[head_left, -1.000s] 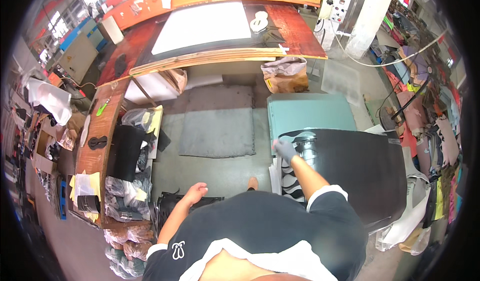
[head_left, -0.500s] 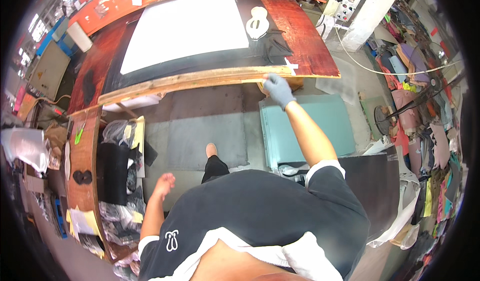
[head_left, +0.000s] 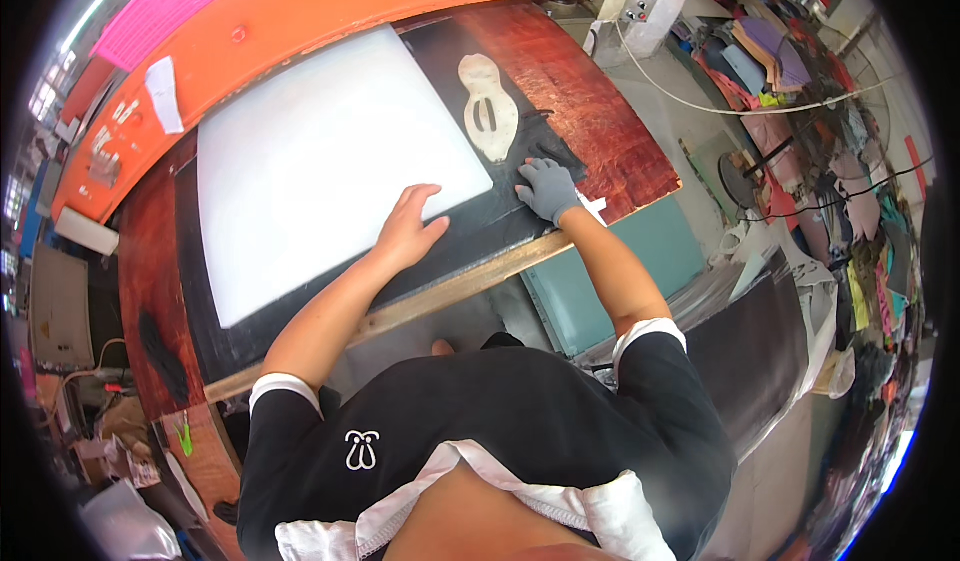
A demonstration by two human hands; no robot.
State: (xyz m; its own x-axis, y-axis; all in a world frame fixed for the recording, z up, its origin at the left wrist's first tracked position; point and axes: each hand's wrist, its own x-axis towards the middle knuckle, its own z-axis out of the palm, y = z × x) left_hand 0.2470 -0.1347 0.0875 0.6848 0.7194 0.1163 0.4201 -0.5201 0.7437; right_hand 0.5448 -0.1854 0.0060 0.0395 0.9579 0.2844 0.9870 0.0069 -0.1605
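Note:
My bare left hand (head_left: pixel 408 229) reaches over the near right part of a large white sheet (head_left: pixel 320 161), its fingers apart and nothing in them. My right hand (head_left: pixel 548 189) wears a grey glove with bare fingertips. It rests, fingers spread, on the black surface (head_left: pixel 440 51) beneath the sheet, close to a crumpled black cloth (head_left: pixel 562 156). Just beyond it lies a pale cutting die or template (head_left: pixel 492 126), shaped like a shoe upper with a slot in its lower half. Whether the left fingers touch the sheet I cannot tell.
A wooden strip (head_left: pixel 470 283) edges the reddish table (head_left: pixel 600 101) near me. The orange machine beam (head_left: pixel 330 11) spans the far side. Below the table's right side is a teal board stack (head_left: pixel 620 281). A white cable (head_left: pixel 720 111) hangs at right, before heaped fabric scraps (head_left: pixel 775 61).
I have moved in closer to the table. My left hand has come up from beside my body to the white sheet. My right hand has left the wooden front edge for the black surface.

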